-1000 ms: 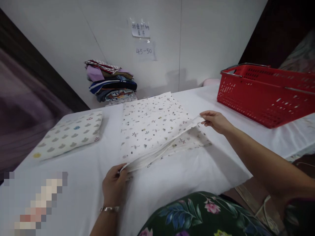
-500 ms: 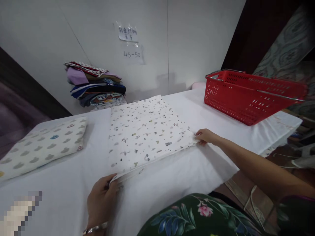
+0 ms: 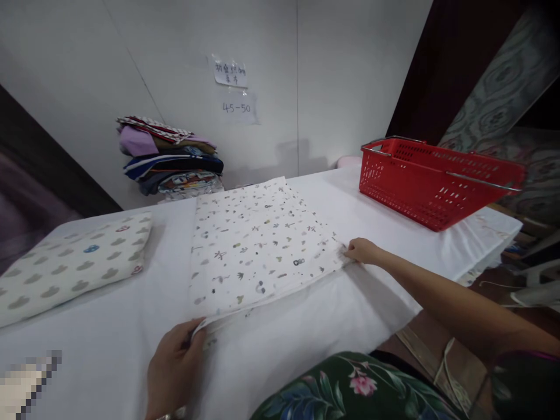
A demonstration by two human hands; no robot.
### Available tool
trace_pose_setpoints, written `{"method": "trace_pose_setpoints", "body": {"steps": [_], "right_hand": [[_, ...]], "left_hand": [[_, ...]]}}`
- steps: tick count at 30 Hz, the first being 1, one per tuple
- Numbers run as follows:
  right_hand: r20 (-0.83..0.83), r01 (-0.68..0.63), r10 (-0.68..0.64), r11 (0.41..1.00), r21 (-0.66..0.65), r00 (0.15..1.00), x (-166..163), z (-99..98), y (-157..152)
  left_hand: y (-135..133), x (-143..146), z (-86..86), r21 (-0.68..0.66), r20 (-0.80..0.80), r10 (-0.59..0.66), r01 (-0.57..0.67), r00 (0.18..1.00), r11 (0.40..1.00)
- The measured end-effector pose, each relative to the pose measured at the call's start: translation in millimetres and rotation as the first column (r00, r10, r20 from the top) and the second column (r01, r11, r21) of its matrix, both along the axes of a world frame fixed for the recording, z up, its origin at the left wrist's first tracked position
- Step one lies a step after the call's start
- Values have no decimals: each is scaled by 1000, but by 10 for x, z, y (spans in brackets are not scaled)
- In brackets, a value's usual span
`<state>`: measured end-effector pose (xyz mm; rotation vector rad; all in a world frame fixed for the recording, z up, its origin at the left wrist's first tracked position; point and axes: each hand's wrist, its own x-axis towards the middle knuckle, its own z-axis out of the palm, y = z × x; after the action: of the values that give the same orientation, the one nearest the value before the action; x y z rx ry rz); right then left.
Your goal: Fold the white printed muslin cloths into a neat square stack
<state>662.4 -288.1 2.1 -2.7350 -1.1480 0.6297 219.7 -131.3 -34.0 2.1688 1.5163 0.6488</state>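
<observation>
landmark = red basket [image 3: 415, 189]. printed cloth [image 3: 258, 245] lies on the white-covered table [image 3: 319, 324], left of the basket and nearer the wearer, small grey/green motifs facing up. left hand [image 3: 175, 364], farthest from the basket of the two, is clamped on the cloth's near left corner, thumb and fingers together over the layered edge. right hand [image 3: 365, 251], just in front of the basket's near left side, is pinched on the near right corner; fingertips partly hidden, but the fabric runs straight into them. held by both corners, likely so the near edge stays taut and the layers line up. the body of the cloth rests flat, so the table probably carries most of its weight. grey-patterned cloth [image 3: 79, 265] sits folded, far left of the basket, likely put there to leave working room. fabric pile [image 3: 170, 157] is left of the basket too, at the wall side, probably stacked there out of the hands' way. paper signs [image 3: 230, 74] are on the wall, left of and higher than the basket. basket contents can't be seen.
</observation>
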Motion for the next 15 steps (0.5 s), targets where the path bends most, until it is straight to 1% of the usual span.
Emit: {"method": "trace_pose_setpoints", "body": {"steps": [2,5,11,15], "right_hand": [[63,-9,9,1000,5,998,-5,-26,-9],[103,-11,10,1000,9,995,-17,-73,-40],[121,17,-22,999,45,992,-61,-121,-110],[109,57,-68,993,99,992,-78,-139,-115]], "left_hand": [[-5,4,25,1,-35,-22,22,999,1000],[-6,11,45,-25,-77,-35,34,996,999],[13,1,20,-57,-78,-38,34,996,998],[2,0,29,-29,-71,-29,27,997,999]]}}
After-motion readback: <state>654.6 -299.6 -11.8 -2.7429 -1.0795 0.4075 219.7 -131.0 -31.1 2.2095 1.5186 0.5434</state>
